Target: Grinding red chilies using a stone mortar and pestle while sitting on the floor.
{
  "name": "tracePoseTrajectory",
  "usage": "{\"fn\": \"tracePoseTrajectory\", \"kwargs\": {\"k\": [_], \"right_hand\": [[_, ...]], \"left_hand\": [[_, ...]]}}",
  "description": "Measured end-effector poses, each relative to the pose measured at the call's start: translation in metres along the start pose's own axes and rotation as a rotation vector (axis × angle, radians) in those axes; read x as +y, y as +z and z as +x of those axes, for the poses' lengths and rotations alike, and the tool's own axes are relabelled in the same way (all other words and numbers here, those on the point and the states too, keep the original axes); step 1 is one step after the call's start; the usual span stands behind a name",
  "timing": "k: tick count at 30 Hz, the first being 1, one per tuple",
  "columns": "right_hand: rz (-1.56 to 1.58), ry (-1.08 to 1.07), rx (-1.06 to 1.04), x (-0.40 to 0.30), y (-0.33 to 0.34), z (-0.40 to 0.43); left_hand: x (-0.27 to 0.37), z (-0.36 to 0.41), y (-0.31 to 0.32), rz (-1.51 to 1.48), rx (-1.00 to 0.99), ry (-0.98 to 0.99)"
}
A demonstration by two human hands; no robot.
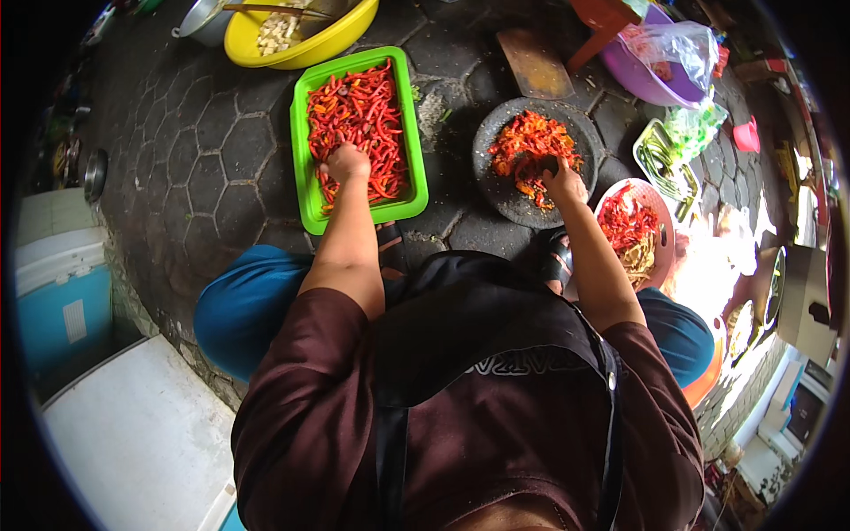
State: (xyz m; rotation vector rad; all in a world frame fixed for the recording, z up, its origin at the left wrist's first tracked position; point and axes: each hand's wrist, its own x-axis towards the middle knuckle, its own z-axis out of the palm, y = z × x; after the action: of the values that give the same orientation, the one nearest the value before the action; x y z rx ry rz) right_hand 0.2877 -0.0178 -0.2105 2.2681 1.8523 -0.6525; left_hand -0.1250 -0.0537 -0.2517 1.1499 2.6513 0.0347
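My left hand (348,163) is down among whole red chilies (372,119) in a green plastic tray (417,166). Its fingers are partly hidden, so I cannot tell whether they grip any chilies. To the right, a wide round stone mortar (488,179) holds crushed red and orange chilies (531,143). My right hand (568,184) reaches over the mortar's near right side, its fingers around a dark stone pestle (549,163) that rests amid the crushed chilies.
A yellow basin (302,56) with pale cubes stands beyond the tray. Behind the mortar lies a worn board (534,63). A purple basin (654,79), a tray of long green vegetables (657,162) and a pink basket (664,245) of chilies sit rightward on the hexagonal paving (249,146).
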Motion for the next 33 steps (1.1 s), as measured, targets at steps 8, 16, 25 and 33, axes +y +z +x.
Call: {"fn": "tracePoseTrajectory", "kwargs": {"k": [8, 16, 25, 33], "right_hand": [[0.482, 0.017, -0.162, 0.038, -0.026, 0.021], [0.514, 0.108, -0.081, 0.052, -0.026, 0.002], [0.324, -0.052, 0.065, 0.047, -0.025, -0.012], [0.029, -0.032, 0.025, -0.010, 0.006, -0.032]], "left_hand": [[0.063, -0.011, -0.070, -0.114, -0.088, 0.142], [0.211, -0.135, -0.013, -0.264, -0.137, 0.855], [0.213, -0.109, 0.010, -0.338, 0.073, 0.759], [0.170, -0.014, -0.022, -0.698, 0.108, 0.342]]}}
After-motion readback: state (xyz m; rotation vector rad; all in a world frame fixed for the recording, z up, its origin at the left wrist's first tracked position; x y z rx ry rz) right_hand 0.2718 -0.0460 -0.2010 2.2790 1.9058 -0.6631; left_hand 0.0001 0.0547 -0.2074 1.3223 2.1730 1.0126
